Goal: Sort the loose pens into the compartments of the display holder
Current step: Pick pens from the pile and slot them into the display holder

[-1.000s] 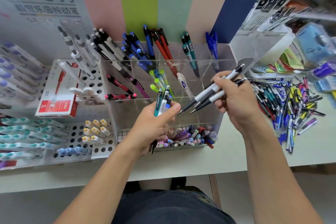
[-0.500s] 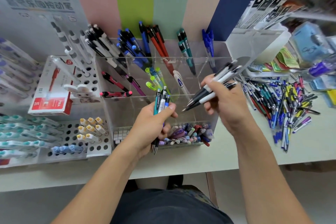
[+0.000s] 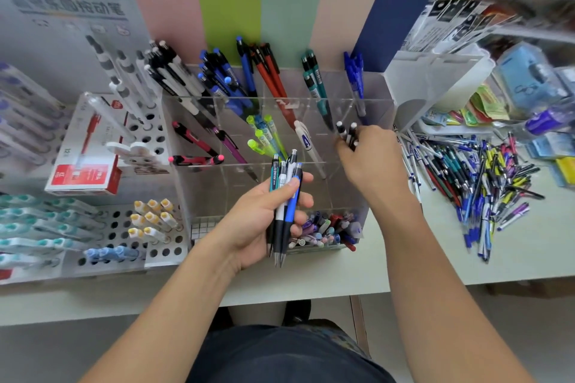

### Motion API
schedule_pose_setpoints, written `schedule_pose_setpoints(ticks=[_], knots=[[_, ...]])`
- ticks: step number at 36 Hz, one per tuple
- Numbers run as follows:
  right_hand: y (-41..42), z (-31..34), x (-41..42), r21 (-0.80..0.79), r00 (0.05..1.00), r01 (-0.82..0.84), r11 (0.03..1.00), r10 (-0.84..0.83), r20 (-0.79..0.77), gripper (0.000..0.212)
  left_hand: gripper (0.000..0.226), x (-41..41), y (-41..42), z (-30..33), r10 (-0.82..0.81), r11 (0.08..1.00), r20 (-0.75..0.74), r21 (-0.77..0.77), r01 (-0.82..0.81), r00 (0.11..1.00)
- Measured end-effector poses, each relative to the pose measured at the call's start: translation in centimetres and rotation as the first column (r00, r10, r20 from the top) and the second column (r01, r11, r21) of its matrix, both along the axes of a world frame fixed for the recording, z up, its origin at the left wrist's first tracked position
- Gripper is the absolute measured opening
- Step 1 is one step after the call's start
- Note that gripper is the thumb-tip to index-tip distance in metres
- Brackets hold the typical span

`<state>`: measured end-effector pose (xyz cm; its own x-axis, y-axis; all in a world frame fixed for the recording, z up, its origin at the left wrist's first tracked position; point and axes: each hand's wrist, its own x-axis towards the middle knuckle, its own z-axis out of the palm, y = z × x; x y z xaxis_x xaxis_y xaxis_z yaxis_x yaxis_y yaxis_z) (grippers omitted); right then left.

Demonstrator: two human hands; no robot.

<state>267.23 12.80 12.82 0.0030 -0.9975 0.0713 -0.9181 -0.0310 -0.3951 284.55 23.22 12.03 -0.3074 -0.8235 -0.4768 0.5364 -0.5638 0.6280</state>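
- A red and white box (image 3: 88, 158) lies at middle left of the frame, resting on a white perforated rack (image 3: 124, 236).
- Yellow-capped correction tapes (image 3: 152, 216) stand in that rack — blue ones (image 3: 109, 253) lie just below them.
- Teal-tipped items (image 3: 34, 227) fill the lower left.
- A striped signboard (image 3: 258, 15) spans the top centre.
- Packaged stationery (image 3: 529, 81) crowds the shelves at upper right.
- The pale bench (image 3: 357, 270) runs across the middle.
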Motion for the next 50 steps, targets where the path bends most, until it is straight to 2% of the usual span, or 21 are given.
schedule_pose_setpoints(ticks=[8,10,13,14,16,18,20,22,25,30,35,38,41,43,47,50], knots=[[0.5,-0.2,0.5,-0.052,0.996,-0.084,0.995,0.083,-0.023,0.031,0.026,0.6,0.4,-0.3,-0.015,0.999,0.155,-0.035,0.021,0.988],[1.3,0.4,0.2,-0.142,0.997,-0.057,0.988,0.063,0.038,0.024,0.026,0.9,0.5,-0.5,-0.017,0.999,0.167,-0.048,0.025,0.986],[3.1,2.1,0.5,-0.273,0.975,-0.019,0.962,0.078,0.207,0.023,0.028,1.1,0.6,-0.8,-0.009,0.998,0.17,-0.067,0.021,0.985],[3.7,2.6,0.9,-0.243,0.951,-0.034,0.969,0.106,0.29,0.018,0.03,1.1,0.6,-0.8,-0.013,0.997,0.16,-0.077,0.026,0.987],[4.5,3.3,2.0,-0.033,0.87,-0.136,0.99,0.135,0.474,0.013,0.035,1.0,0.5,-0.9,-0.029,0.994,0.13,-0.099,0.042,0.991],[4.7,3.3,2.7,0.206,0.781,-0.285,0.936,0.102,0.616,0.014,0.031,0.9,0.4,-0.9,-0.052,0.991,0.161,-0.112,0.071,0.986],[4.6,2.7,3.0,0.298,0.717,-0.385,0.873,0.08,0.692,0.017,0.014,0.9,0.3,-0.9,-0.088,0.983,0.249,-0.136,0.124,0.965],[4.3,2.3,3.2,0.32,0.686,-0.425,0.847,0.071,0.724,0.02,0.009,1.0,0.3,-0.9,-0.122,0.971,0.315,-0.157,0.178,0.941],[3.9,2.0,3.2,0.355,0.641,-0.443,0.823,0.013,0.768,0.02,0.013,1.1,0.4,-0.9,-0.121,0.972,0.321,-0.155,0.178,0.939],[3.7,1.2,3.2,0.36,0.61,-0.381,0.852,-0.061,0.79,0.015,0.02,1.4,0.2,-0.7,-0.153,0.968,0.339,-0.139,0.21,0.928],[3.6,0.6,3.6,0.36,0.512,-0.322,0.876,-0.159,0.844,0.019,0.03,1.6,0.2,-0.3,-0.18,0.974,0.247,-0.092,0.208,0.952],[3.5,0.7,3.5,0.347,0.515,-0.379,0.858,-0.117,0.849,0.015,0.017,1.8,0.2,-0.6,-0.196,0.974,0.212,-0.075,0.216,0.957],[3.8,1.0,3.5,0.338,0.507,-0.481,0.809,-0.058,0.86,0.003,0.02,1.7,0.2,-0.6,-0.186,0.977,0.176,-0.073,0.201,0.967],[4.0,1.1,3.6,0.328,0.48,-0.496,0.804,-0.061,0.875,0.007,0.023,1.6,0.0,-0.5,-0.183,0.977,0.179,-0.078,0.2,0.967],[3.9,0.8,3.2,0.273,0.435,-0.407,0.872,-0.078,0.897,0.007,0.043,1.4,-0.4,-0.6,-0.152,0.984,0.175,-0.065,0.165,0.973],[3.4,1.1,2.0,0.213,0.364,-0.316,0.924,-0.089,0.927,0.007,0.049,1.4,-0.7,-0.7,-0.123,0.989,0.175,-0.058,0.135,0.977]])
